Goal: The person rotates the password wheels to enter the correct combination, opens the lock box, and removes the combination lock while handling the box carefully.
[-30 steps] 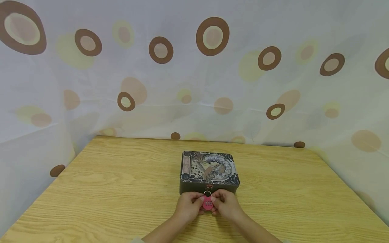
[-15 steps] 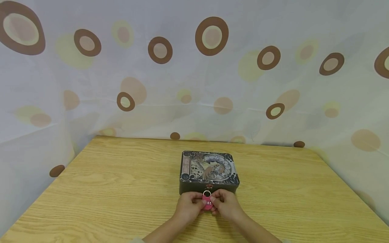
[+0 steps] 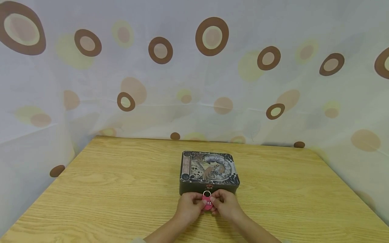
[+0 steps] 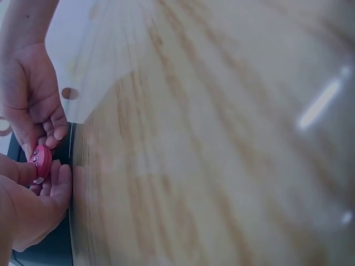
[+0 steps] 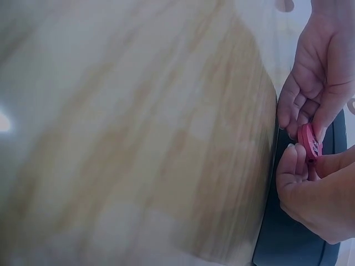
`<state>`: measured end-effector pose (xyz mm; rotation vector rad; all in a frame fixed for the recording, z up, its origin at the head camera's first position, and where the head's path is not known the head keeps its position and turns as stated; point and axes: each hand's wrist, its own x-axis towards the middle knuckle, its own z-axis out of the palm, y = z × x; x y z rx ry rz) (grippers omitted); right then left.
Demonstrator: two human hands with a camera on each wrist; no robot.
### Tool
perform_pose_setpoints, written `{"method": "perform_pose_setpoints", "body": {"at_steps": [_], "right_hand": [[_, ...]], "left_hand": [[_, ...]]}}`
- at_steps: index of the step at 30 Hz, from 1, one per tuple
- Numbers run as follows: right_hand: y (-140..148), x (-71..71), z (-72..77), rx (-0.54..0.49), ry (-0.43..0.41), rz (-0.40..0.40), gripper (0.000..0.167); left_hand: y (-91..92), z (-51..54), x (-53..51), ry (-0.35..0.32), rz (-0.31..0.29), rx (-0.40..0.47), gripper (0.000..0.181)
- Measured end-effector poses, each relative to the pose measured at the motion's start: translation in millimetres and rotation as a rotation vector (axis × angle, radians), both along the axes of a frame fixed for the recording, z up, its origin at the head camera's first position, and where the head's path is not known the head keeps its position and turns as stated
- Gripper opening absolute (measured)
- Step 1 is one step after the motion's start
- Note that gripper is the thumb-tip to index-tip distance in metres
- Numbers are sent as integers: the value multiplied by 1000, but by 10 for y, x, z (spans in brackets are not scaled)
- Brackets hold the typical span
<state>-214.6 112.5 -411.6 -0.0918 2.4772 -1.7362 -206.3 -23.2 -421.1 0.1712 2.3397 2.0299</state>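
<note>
A pink combination padlock point(image 3: 208, 206) with several small dials is held in front of a dark tin box point(image 3: 209, 168). Its metal shackle point(image 3: 207, 192) points up below the box's reddish clasp point(image 3: 209, 186); whether it passes through the clasp I cannot tell. My left hand point(image 3: 187, 206) pinches the lock from the left, its thumb over part of the dials. From the right, my right hand point(image 3: 228, 204) grips the lock's other edge between thumb and fingers. Both wrist views show the padlock point(image 4: 41, 159) between the two hands, with curled fingers behind it.
The box has a patterned lid with a figure and rests on a wood-grain table point(image 3: 121, 182). A pale curtain point(image 3: 182, 77) with brown and yellow circles hangs behind and at both sides of the table.
My left thumb has shifted right across the lock's face and covers the leftmost dial, which showed a second ago. The right hand and the box stay in place.
</note>
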Motion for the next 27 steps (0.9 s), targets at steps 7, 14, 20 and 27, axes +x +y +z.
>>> {"method": "perform_pose_setpoints", "body": {"at_steps": [7, 14, 20, 27], "right_hand": [[-3, 14, 7, -8, -18, 3, 10], [-4, 5, 5, -8, -37, -4, 11], [4, 8, 0, -2, -45, -3, 11], [5, 4, -2, -4, -59, -6, 12]], "left_hand": [[-4, -12, 3, -15, -14, 14, 17], [-10, -6, 32, -38, 6, 31, 18], [-10, -19, 54, -29, 18, 40, 16], [-1, -32, 83, 6, 48, 22, 17]]}}
